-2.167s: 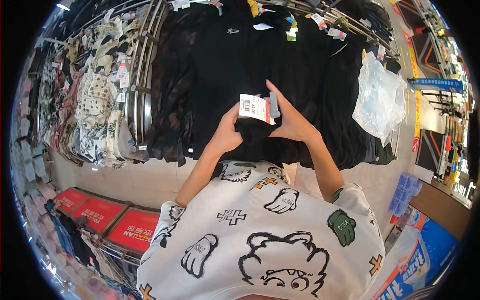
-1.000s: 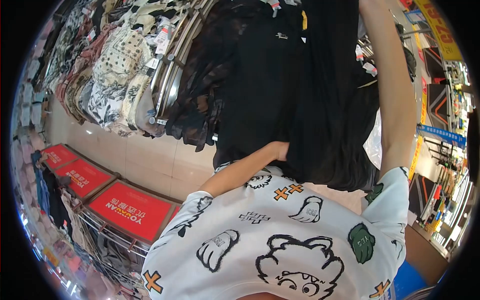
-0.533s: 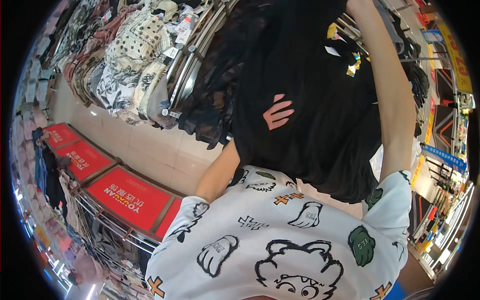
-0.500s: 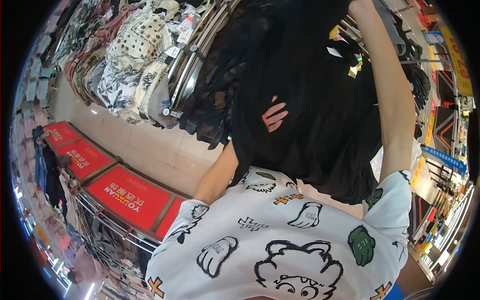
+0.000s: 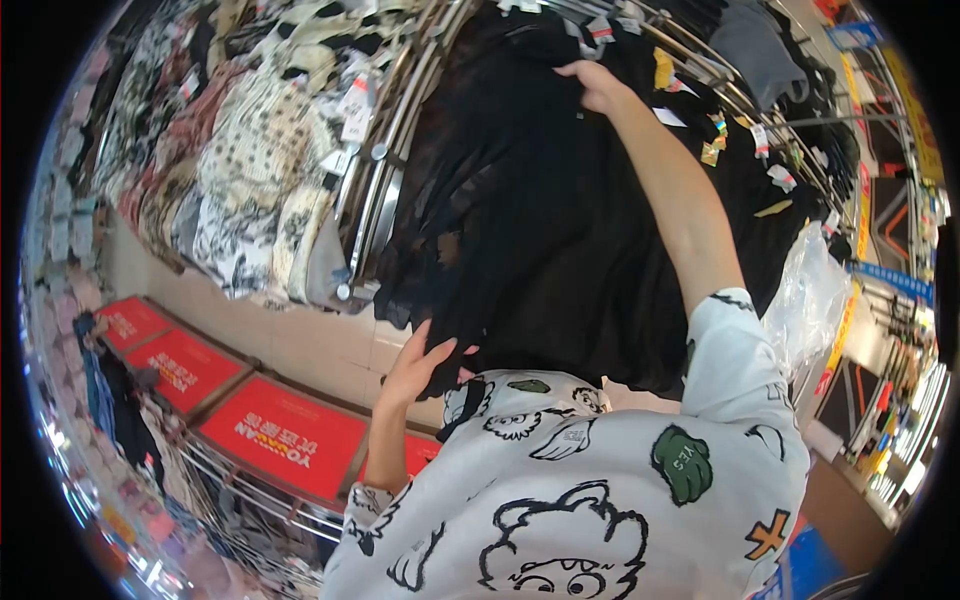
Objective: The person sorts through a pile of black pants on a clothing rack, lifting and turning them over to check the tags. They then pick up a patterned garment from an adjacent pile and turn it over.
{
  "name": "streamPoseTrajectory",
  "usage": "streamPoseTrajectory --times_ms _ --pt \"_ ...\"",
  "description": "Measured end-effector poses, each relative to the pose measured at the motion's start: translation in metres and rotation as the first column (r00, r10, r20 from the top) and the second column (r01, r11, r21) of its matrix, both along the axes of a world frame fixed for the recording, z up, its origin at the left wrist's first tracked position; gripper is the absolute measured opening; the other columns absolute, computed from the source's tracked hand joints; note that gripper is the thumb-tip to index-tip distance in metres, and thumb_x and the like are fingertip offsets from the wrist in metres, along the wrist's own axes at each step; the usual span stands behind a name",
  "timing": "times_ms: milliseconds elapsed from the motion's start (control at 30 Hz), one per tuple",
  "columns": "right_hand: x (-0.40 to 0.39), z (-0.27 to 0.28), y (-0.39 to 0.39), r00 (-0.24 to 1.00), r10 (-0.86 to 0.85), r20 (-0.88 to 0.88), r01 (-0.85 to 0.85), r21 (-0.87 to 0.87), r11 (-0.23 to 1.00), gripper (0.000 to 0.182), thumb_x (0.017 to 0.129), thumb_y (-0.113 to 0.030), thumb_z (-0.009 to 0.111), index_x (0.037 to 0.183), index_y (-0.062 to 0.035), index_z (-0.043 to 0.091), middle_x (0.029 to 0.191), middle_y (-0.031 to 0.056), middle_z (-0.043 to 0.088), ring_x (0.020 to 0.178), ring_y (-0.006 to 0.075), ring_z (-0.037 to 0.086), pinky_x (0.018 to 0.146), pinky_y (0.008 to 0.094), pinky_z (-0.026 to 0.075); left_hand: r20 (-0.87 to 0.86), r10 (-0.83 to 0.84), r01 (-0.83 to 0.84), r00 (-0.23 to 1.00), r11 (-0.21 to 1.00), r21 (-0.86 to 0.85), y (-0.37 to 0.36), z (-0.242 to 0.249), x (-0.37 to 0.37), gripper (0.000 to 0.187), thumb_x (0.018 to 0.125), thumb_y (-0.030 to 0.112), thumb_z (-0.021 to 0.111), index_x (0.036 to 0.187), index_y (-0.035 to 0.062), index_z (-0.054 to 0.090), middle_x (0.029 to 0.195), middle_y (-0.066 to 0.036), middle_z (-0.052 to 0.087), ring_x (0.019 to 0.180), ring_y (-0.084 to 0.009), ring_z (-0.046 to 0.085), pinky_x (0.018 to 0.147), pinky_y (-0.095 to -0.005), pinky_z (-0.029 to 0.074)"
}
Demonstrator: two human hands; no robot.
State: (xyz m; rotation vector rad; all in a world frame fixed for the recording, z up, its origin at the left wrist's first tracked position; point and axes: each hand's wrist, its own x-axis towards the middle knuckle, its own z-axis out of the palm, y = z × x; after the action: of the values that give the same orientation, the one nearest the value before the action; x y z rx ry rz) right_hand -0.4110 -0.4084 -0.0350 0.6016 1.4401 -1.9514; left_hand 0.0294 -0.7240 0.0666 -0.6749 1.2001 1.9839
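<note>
Black garments (image 5: pixel 560 240) of thin dark cloth hang in a thick row from a metal rack in front of me and spread toward my body. At the lower left edge of this cloth is my left hand (image 5: pixel 408 368), with thumb and forefinger in front and other fingertips showing past the fabric; it is closed on the cloth's edge. My right hand (image 5: pixel 597 88) is farther up, bent over the top of the black garments near the rack, its fingers closed on the cloth and partly hidden. White price tags (image 5: pixel 600 30) stick out along the top.
Patterned clothes (image 5: pixel 265 150) hang to the left beside metal rails (image 5: pixel 385 150). Red sign panels (image 5: pixel 285 430) top a lower rack at the left. On the right are a clear plastic bag (image 5: pixel 805 295) and a grey garment (image 5: pixel 757 55).
My left hand has come out from behind the black cloth and moved down-left to its edge. My right hand has moved left and down, and the raised black cloth has dropped, exposing more tags.
</note>
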Motion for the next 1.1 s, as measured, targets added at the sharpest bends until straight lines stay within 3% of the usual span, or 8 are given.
streamPoseTrajectory --times_ms 133,200,233,300,400,600,867,1100 --pt "-0.038 0.003 -0.02 0.998 -0.018 -0.066 -0.005 -0.324 0.946 0.03 0.081 -0.007 0.062 0.108 0.0028 0.067 0.105 0.0132 0.073 0.098 0.0289 0.068 0.097 0.0432 0.052 0.073 0.123 -0.119 0.99 0.991 -0.06 -0.025 0.012 -0.013 0.049 0.103 0.017 0.052 0.146 0.0006 0.036 0.121 -0.025 0.066 0.087 -0.0287 0.071 0.074 -0.0374 0.058" --pt "-0.062 -0.007 -0.039 0.979 -0.154 -0.134 0.122 -0.222 0.967 0.029 0.084 -0.015 0.064 0.106 0.0041 0.066 0.104 0.0144 0.073 0.093 0.0292 0.069 0.092 0.0436 0.054 -0.062 -0.016 -0.013 0.998 0.894 -0.447 -0.02 -0.002 -0.035 0.053 0.1 0.018 0.057 0.146 0.0004 0.038 0.127 -0.025 0.061 0.1 -0.0314 0.064 0.085 -0.0395 0.052" --pt "-0.106 -0.08 -0.042 0.93 -0.175 -0.323 0.216 0.096 0.972 0.039 0.084 -0.025 0.069 0.11 0.0051 0.065 0.103 0.0149 0.073 0.093 0.0293 0.069 0.088 0.0443 0.056 -0.112 -0.101 0.011 0.989 0.786 -0.618 -0.015 -0.008 -0.041 0.055 0.099 0.018 0.059 0.146 0.0003 0.038 0.131 -0.025 0.059 0.107 -0.0327 0.061 0.09 -0.0406 0.049" --pt "-0.09 -0.081 -0.049 0.924 0.188 -0.332 0.206 0.848 0.488 0.058 0.076 -0.036 0.076 0.116 0.0037 0.063 0.113 0.0232 0.069 0.096 0.0363 0.069 0.086 0.0447 0.057 -0.17 -0.287 -0.01 0.943 0.487 -0.874 -0.006 -0.019 -0.047 0.059 0.096 0.019 0.064 0.146 0.0 0.039 0.137 -0.025 0.054 0.121 -0.0353 0.054 0.101 -0.0428 0.044" --pt "-0.033 -0.049 -0.085 0.875 0.008 -0.485 0.474 0.858 0.2 0.047 0.079 -0.03 0.072 0.115 -0.0008 0.062 0.106 0.0196 0.067 0.103 0.037 0.067 0.09 0.0449 0.055 -0.185 -0.625 -0.117 0.759 0.148 -0.982 -0.007 -0.046 -0.057 0.061 0.088 0.022 0.073 0.142 0.0065 0.049 0.141 -0.02 0.051 0.131 -0.0391 0.046 0.108 -0.0495 0.038" --pt "0.075 -0.036 -0.086 0.288 0.887 -0.362 0.157 0.931 0.329 0.04 0.084 -0.019 0.066 0.123 -0.0153 0.061 0.119 0.0121 0.061 0.116 0.0327 0.057 0.1 0.0517 0.046 0.048 -0.812 0.078 0.581 -0.003 -0.997 -0.001 -0.089 -0.071 0.057 0.088 0.028 0.072 0.14 0.0145 0.055 0.151 -0.018 0.043 0.136 -0.0395 0.042 0.108 -0.0511 0.039" --pt "0.146 -0.058 -0.074 0.473 0.731 -0.492 0.255 0.87 0.421 0.066 0.088 -0.027 0.068 0.147 -0.0139 0.043 0.152 0.0176 0.039 0.143 0.0361 0.034 0.117 0.0577 0.025 0.151 -0.864 0.112 0.481 -0.11 -0.988 -0.006 -0.086 -0.085 0.055 0.089 0.024 0.068 0.14 0.0095 0.053 0.152 -0.021 0.039 0.142 -0.0404 0.034 0.114 -0.0533 0.031" --pt "0.288 0.004 0.044 0.765 0.443 -0.468 0.462 0.877 0.128 0.072 0.07 -0.02 0.08 0.135 -0.0099 0.052 0.143 0.0241 0.042 0.139 0.0407 0.035 0.112 0.0581 0.027 -0.268 -0.87 -0.031 0.414 0.281 -0.959 0.043 -0.074 -0.11 0.05 0.089 0.02 0.068 0.136 0.0069 0.055 0.151 -0.021 0.041 0.141 -0.0408 0.036 0.114 -0.0517 0.031"
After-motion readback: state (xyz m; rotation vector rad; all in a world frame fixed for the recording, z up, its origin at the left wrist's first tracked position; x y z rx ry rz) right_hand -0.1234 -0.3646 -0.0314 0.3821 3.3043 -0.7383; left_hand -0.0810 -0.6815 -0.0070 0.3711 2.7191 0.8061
